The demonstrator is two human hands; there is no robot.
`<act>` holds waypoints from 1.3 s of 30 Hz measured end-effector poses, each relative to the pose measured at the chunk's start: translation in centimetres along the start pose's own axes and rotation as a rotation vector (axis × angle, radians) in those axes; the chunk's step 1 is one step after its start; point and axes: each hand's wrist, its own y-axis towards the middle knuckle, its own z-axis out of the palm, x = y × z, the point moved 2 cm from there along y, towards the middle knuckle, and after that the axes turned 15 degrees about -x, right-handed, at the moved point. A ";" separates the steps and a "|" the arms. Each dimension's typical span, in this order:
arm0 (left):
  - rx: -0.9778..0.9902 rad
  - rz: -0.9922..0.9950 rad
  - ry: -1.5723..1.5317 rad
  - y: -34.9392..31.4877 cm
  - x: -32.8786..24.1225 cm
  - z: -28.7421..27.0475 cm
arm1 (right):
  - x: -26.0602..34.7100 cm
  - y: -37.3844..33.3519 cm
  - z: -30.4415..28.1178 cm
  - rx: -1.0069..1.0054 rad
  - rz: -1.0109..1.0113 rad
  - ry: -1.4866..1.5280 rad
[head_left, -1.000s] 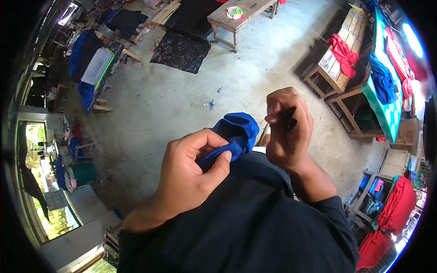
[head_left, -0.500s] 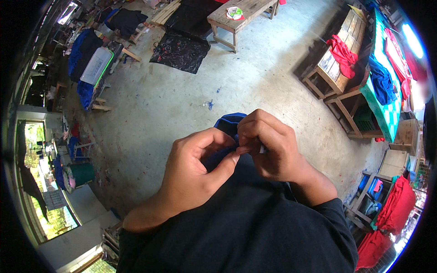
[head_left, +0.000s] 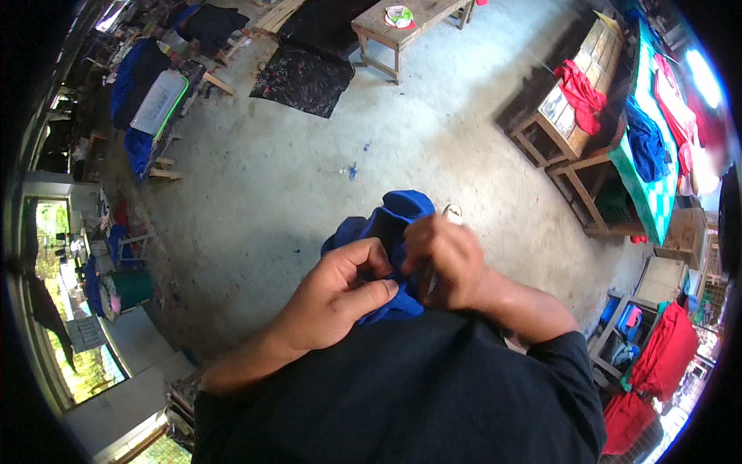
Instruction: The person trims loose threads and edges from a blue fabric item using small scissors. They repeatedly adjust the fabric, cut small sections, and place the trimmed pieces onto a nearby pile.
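Observation:
A piece of blue cloth (head_left: 410, 203), dark inside an opening at its top, hangs in folds in front of my chest. My left hand (head_left: 332, 294) pinches its edge between thumb and fingers. Close beside it, my right hand (head_left: 448, 255) is curled and blurred by motion, up against the cloth's right side. A thin grey, blade-like piece of a small metal tool (head_left: 427, 280) shows under the right fingers; its exact kind is hidden. Beyond the right knuckles a pale, rounded thing with a dark spot (head_left: 454, 210) sticks out; whether it belongs to the tool I cannot tell.
A wooden bench (head_left: 386, 27) stands ahead, beside black plastic sheeting (head_left: 305, 81) on the concrete floor. At right are a slatted bench with red cloth (head_left: 581, 97) and a table with a green checked cover (head_left: 657, 197). A clear bin (head_left: 160, 102) sits at far left.
Both hands have come lower, and more of the blue cloth shows, bunched above and below the left fingers. My right hand has turned and is moving. The pale rounded thing has come into sight.

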 end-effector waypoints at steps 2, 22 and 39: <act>-0.011 -0.007 0.054 0.0 -1.0 0.4 | -0.6 0.2 -0.2 -0.002 0.082 -0.029; -0.050 0.430 0.426 1.2 -6.1 -0.5 | -1.1 2.8 -3.2 -0.085 0.550 0.254; -0.253 0.500 0.525 3.5 -8.2 6.9 | -1.3 4.5 -7.7 -0.277 0.834 0.395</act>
